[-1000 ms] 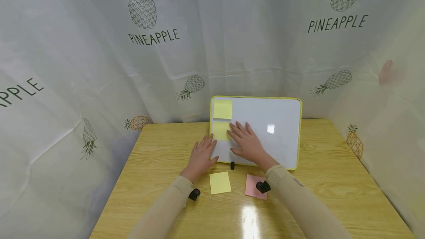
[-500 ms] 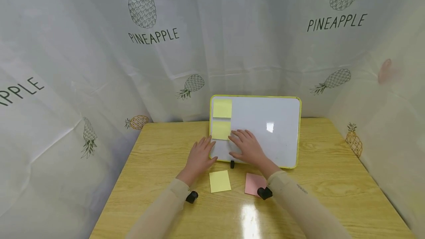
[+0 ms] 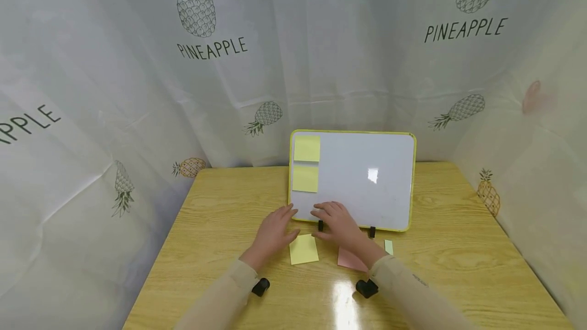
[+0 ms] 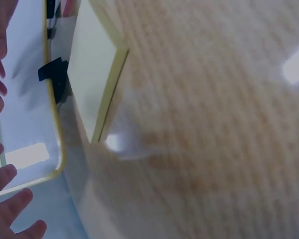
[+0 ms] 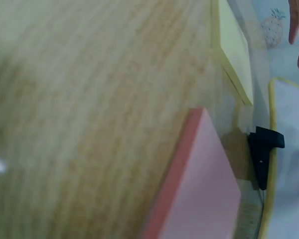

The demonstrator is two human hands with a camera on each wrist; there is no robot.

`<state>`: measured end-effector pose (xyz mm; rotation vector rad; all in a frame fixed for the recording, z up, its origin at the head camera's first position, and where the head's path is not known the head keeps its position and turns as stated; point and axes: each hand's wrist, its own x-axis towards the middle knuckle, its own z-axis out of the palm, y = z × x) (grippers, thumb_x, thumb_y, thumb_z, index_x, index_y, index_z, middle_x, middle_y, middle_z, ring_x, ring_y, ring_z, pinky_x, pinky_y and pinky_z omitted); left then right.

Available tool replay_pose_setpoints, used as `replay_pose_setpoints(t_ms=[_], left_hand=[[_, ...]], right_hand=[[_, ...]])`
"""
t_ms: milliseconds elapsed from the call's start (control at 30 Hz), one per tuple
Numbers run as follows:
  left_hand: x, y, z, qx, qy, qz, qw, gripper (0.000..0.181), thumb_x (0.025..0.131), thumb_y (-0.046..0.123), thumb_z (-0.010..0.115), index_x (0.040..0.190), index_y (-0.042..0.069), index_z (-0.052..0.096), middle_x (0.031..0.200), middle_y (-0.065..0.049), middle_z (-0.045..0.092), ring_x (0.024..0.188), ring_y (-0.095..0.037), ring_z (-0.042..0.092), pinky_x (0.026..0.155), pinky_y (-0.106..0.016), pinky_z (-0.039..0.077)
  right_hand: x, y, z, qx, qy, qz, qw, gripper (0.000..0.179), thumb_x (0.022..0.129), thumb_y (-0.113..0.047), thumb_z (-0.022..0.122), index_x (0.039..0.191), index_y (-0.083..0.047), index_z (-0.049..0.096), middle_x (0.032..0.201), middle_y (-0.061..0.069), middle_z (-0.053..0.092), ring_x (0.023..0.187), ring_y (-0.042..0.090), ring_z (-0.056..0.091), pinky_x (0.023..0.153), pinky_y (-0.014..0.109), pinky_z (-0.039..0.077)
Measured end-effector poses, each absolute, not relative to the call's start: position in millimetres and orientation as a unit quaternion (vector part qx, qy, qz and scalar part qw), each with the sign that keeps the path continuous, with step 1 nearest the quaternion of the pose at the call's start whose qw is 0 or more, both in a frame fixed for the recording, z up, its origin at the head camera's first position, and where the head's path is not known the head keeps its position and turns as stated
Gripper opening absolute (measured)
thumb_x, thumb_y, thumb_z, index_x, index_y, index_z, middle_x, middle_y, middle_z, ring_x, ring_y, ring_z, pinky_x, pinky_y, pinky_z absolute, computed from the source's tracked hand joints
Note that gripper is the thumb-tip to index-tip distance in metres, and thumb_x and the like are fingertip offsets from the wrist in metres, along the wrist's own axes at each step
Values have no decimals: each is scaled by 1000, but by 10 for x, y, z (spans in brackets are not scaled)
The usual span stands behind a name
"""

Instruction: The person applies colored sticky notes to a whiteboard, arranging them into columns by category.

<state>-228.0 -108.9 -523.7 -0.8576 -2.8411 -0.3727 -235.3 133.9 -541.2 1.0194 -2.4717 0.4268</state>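
Note:
My left hand hovers near the lower left corner of a yellow-framed whiteboard, fingers spread and holding nothing. Its thumb overlaps the top left of a yellow sticky-note pad in the head view. My right hand is in front of the board's lower edge, fingers relaxed and nothing in them. Its wrist partly hides a pink sticky-note pad. Two yellow sticky notes, an upper note and a lower note, are stuck along the board's left side.
Black stand feet, one on the left and one on the right, prop the whiteboard on the wooden table. A small pale green pad lies beyond the right sleeve. Behind hangs a pineapple-print curtain.
Both hands have drawn back toward the table's front, the right one down off the lower yellow note. The right stand foot and the pale green pad have come into view.

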Motion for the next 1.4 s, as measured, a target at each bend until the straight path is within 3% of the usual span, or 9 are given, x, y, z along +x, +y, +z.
replay_pose_setpoints(t_ms=[467, 667, 1000, 1400], left_hand=[[-2043, -1151, -5458, -292, -944, -151, 6, 60, 88, 41, 71, 136, 9, 55, 138, -8, 54, 125, -27, 51, 101, -43, 42], [-1921, -1193, -5501, -287, -941, -176, -37, 62, 86, 42, 73, 136, 10, 55, 143, -9, 50, 131, -28, 46, 108, -45, 35], [-1801, -1184, -5634, -264, -935, -231, -61, 61, 81, 37, 79, 131, 9, 59, 149, -11, 43, 138, -32, 36, 114, -50, 20], [-1748, -1212, -5769, -202, -888, -400, -99, 51, 84, 22, 78, 130, 8, 59, 152, -9, 39, 143, -34, 25, 115, -52, 11]], right_hand=[[-2067, 1273, -5667, 366, -910, 156, 121, 53, 82, -50, 74, 121, -15, 67, 127, 3, 58, 118, 25, 52, 102, 46, 38], [-1980, 1242, -5720, 373, -907, 174, 88, 53, 82, -51, 74, 120, -15, 67, 126, 2, 58, 118, 25, 51, 102, 44, 39], [-1877, 1224, -5821, 365, -904, 210, 70, 44, 81, -47, 77, 110, -15, 72, 124, 3, 58, 115, 24, 53, 98, 44, 42], [-1838, 1161, -5781, 337, -914, 218, 58, 36, 77, -48, 80, 98, -18, 75, 114, -2, 60, 108, 20, 55, 93, 40, 46]])
